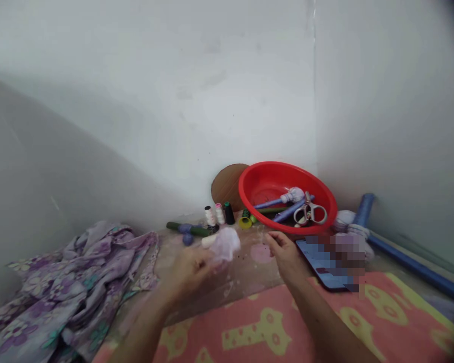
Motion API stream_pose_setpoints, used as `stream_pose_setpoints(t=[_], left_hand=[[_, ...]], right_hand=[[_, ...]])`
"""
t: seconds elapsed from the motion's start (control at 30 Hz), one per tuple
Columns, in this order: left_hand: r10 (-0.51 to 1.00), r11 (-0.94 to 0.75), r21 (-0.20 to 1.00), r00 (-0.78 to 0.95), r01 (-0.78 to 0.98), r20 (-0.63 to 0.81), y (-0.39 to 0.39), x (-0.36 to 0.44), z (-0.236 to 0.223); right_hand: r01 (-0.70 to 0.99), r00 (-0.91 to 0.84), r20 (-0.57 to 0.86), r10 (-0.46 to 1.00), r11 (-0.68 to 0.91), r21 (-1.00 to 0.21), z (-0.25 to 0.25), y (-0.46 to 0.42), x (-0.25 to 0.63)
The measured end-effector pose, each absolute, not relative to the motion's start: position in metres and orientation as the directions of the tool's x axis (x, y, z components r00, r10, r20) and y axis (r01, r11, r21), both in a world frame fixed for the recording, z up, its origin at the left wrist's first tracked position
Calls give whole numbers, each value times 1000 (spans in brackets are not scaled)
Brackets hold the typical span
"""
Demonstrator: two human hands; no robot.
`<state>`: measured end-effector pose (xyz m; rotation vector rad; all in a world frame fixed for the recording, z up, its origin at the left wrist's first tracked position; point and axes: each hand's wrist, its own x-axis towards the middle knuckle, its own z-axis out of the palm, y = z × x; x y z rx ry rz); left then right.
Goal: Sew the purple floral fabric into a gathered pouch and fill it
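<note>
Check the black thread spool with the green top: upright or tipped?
Upright: the black spool stands with its green top uppermost, beside a pink-topped white spool.

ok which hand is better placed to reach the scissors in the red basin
Probably the right hand: it is nearer the scissors, and nothing shows clearly in its grasp, while the left hand holds pale fabric.

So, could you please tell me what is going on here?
A person's left hand holds a pale lilac cloth. The right hand is apart from it, in a loose pinch; whether it grips anything is too small to tell. Three thread spools stand beyond the hands, left of a red basin with scissors in it.
</note>
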<state>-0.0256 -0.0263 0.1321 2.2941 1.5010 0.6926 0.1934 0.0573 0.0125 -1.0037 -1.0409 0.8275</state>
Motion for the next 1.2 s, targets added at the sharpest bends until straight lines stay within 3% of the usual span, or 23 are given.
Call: stream_pose_setpoints(t=[0.1,0.2,0.5,0.7,0.83,1.03,1.2], left_hand=[[922,-323,607,387,726,27,-26,-16,76],[929,-224,692,364,687,-61,-18,-15,41],[934,-126,853,351,506,-70,-11,-20,30],[944,-104,893,327,438,-51,-11,-23,21],[945,-158,876,327,455,1,-12,-24,20],[982,-137,810,184,570,36,-23,-39,32],[927,-160,464,-29,871,374,-31,-29,33]], right_hand=[[-35,137,300,944,307,-951,20,52,188],[11,-36,289,957,289,-957,25,48,186],[129,-479,304,824,409,-903,24,40,182],[262,-575,248,779,463,-847,19,30,169],[301,-583,225,781,464,-833,8,30,161],[146,-591,128,796,262,-954,-1,31,154],[102,-492,105,864,177,-979,3,32,155]])
